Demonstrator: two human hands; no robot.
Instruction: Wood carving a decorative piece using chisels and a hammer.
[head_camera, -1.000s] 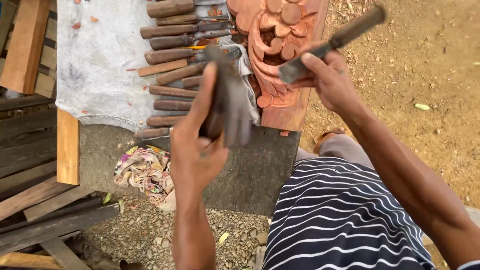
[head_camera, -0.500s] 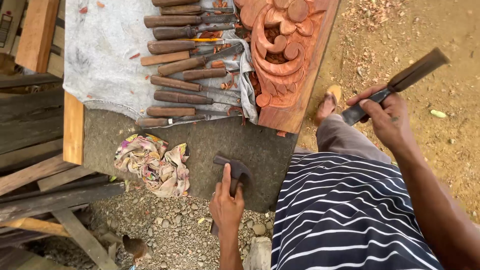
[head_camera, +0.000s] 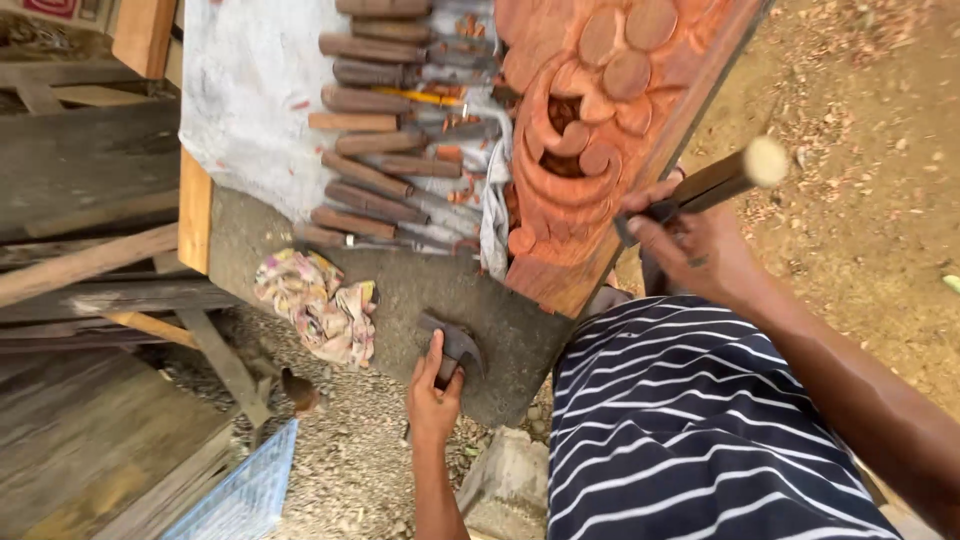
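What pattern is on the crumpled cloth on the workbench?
The crumpled cloth rag has a faded multicoloured floral print, seen from the head camera.

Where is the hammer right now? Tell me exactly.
In the head view, the hammer lies on the dark bench near its front edge, under the left hand, right of the crumpled rag.

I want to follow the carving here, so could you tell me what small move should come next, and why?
Probably bring the chisel back down to the carved panel. The right hand holds it off the panel's edge with its handle end raised, while the left hand rests on the hammer lying on the dark slab, so no blade is on the wood.
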